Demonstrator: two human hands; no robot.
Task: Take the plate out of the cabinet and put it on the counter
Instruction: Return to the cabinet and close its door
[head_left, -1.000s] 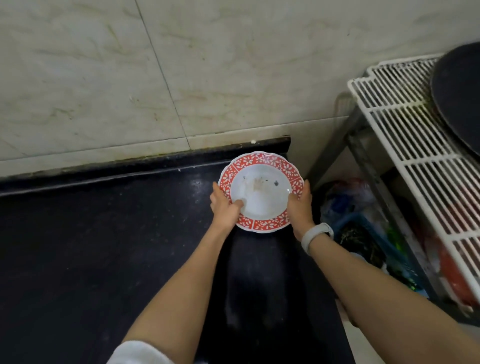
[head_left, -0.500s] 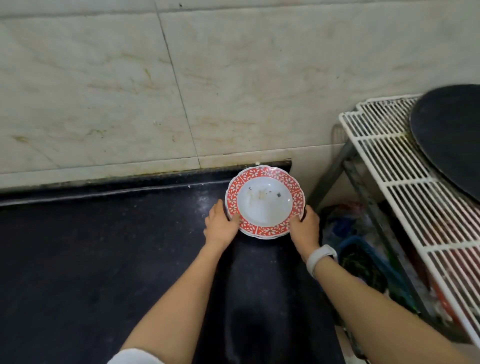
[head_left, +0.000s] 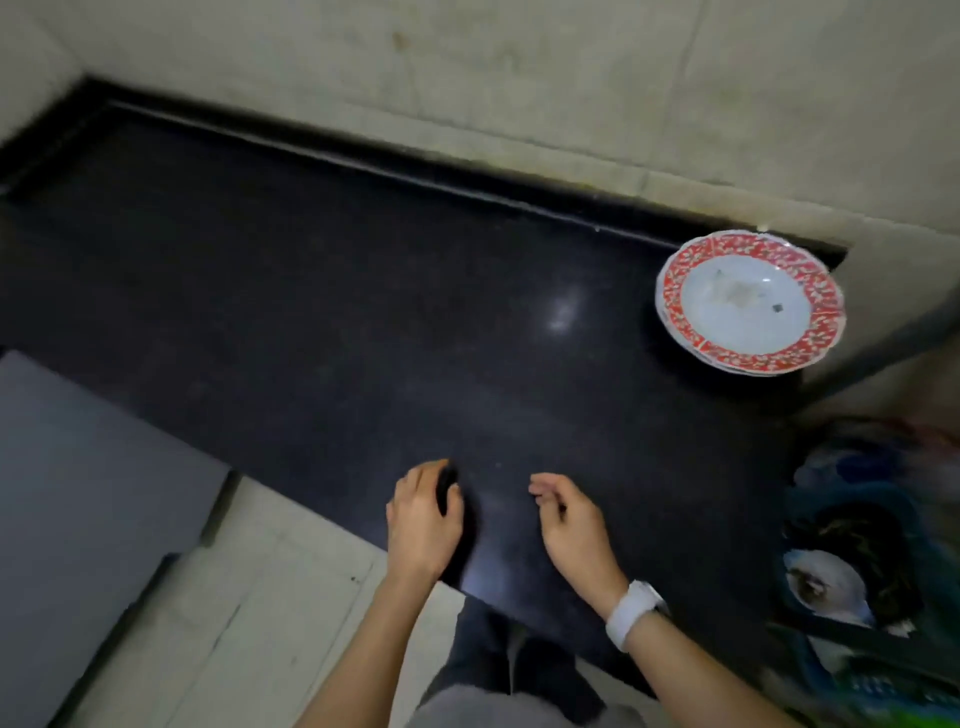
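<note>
A plate (head_left: 748, 304) with a red patterned rim and a white centre rests on the black counter (head_left: 363, 312) at its far right corner, by the wall. Its right rim reaches the counter's end. My left hand (head_left: 423, 519) and my right hand (head_left: 571, 525) hover over the counter's near edge, well apart from the plate. Both hold nothing, with fingers loosely curled. A white watch sits on my right wrist.
A tiled wall (head_left: 519, 78) runs behind the counter. A grey panel (head_left: 88, 493), perhaps a cabinet door, stands at the lower left. A bin (head_left: 857, 571) with dishes and clutter sits on the floor at the right. Pale floor tiles (head_left: 234, 623) lie below.
Both hands let go of the plate and drew back to the counter's near edge. The plate stays at the far right corner. The view swung left and down.
</note>
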